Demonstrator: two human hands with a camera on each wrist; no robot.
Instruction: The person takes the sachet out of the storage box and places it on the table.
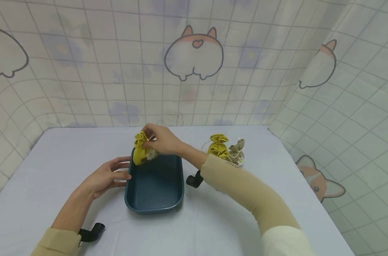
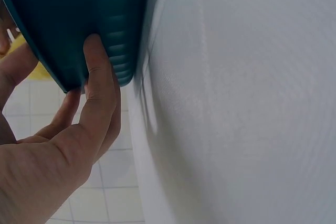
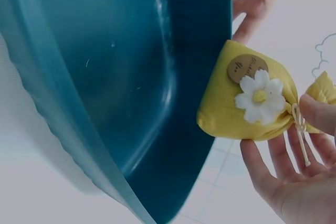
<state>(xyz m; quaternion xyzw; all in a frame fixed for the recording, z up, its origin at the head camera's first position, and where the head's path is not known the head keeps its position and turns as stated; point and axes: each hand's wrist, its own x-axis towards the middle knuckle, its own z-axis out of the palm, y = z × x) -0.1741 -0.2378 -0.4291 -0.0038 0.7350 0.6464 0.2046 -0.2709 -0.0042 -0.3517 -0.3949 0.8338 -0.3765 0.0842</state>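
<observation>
My right hand [image 1: 162, 138] pinches a yellow drawstring pouch [image 3: 236, 103] at its gathered neck, thumb on the cord. A white flower and a round brown tag decorate the pouch, which hangs at the far left corner of a dark teal basin [image 1: 158, 185], overlapping its rim. In the right wrist view, the thumb and fingers of my right hand [image 3: 299, 177] show around the neck and under the pouch. My left hand [image 1: 107, 176] rests on the basin's left side. Its extended fingers [image 2: 97, 82] touch the outer wall in the left wrist view.
Right of the basin stand yellow pouches [image 1: 218, 142] and a grey-beige pouch [image 1: 237, 153] with a white flower, partly behind my right forearm. Black wrist-worn devices show at my left wrist [image 1: 92, 233] and right wrist [image 1: 194, 179]. A checked curtain [image 1: 133, 89] hangs behind the white table [image 1: 206, 220].
</observation>
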